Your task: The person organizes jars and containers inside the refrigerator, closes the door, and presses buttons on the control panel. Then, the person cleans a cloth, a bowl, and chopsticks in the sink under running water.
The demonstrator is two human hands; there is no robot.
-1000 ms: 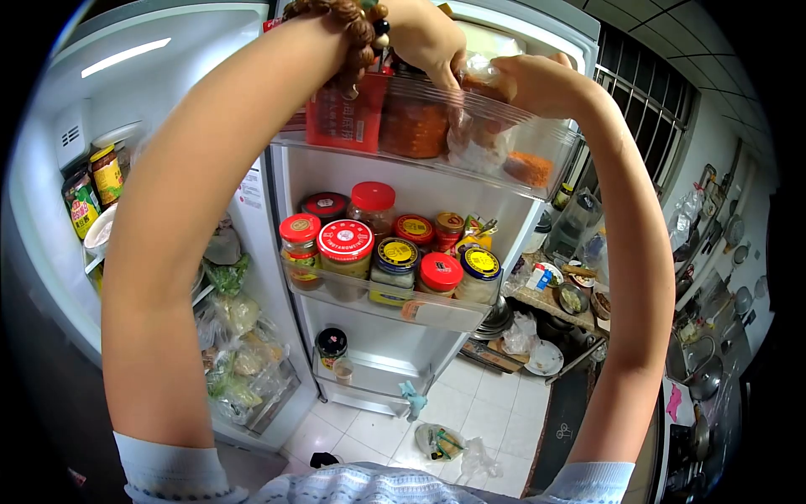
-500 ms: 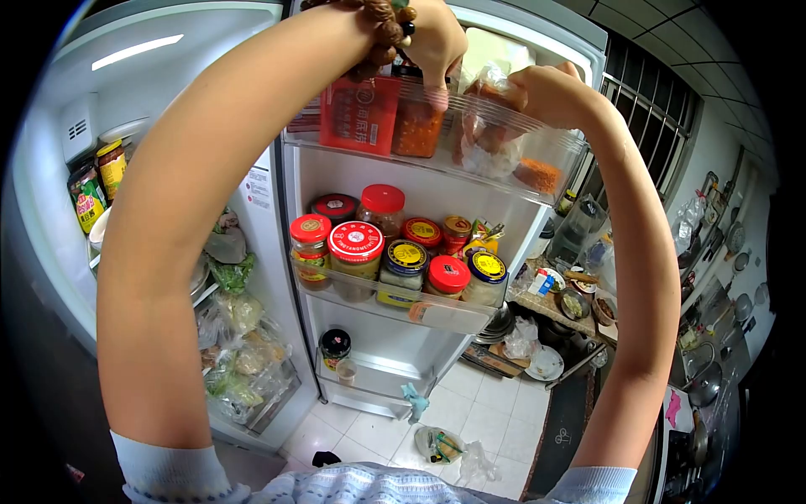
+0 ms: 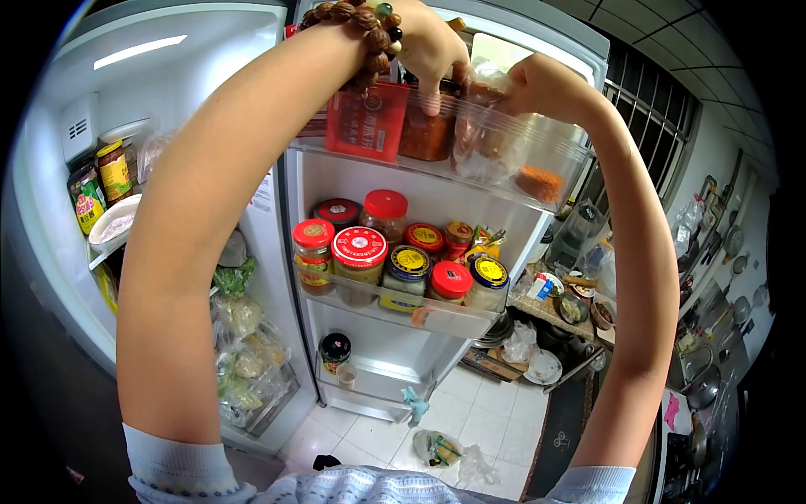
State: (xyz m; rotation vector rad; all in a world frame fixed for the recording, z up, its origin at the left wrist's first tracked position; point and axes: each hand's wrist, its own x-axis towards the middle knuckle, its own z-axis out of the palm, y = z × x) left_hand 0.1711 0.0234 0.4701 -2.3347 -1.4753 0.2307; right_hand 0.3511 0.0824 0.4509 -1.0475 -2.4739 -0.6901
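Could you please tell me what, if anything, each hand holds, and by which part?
The right hand holds the plastic bag by its upper part. The left hand is at the top of the neighbouring jar; a grip cannot be confirmed.

Glossy clear plastic bin [image 3: 554, 155], crinkled thin plastic bag [image 3: 484, 94]

White tile floor [image 3: 441, 412], 1 dk mat [image 3: 564, 420] on R, 1 barred window [image 3: 646, 118] upper R, paneled ceiling [image 3: 672, 38], tan counter [image 3: 546, 312] below window.
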